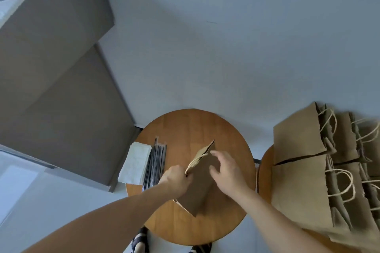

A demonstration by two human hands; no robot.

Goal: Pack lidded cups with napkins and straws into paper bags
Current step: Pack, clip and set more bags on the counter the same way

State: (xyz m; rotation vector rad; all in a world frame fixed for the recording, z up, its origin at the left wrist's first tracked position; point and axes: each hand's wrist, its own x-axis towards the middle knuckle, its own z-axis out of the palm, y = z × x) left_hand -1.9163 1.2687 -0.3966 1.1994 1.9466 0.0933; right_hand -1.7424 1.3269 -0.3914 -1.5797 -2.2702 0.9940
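At lower centre the left hand (pixel 174 178) pinches the paper bag (pixel 198 191) at its rim. The right hand (pixel 226 172) grips its side.

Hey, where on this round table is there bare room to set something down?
Bare wood shows along the round table's far rim, beyond the paper bag and the straws, and along the near rim below the bag. The left side is crowded with napkins and straws; the side table on the right is covered with other bags.
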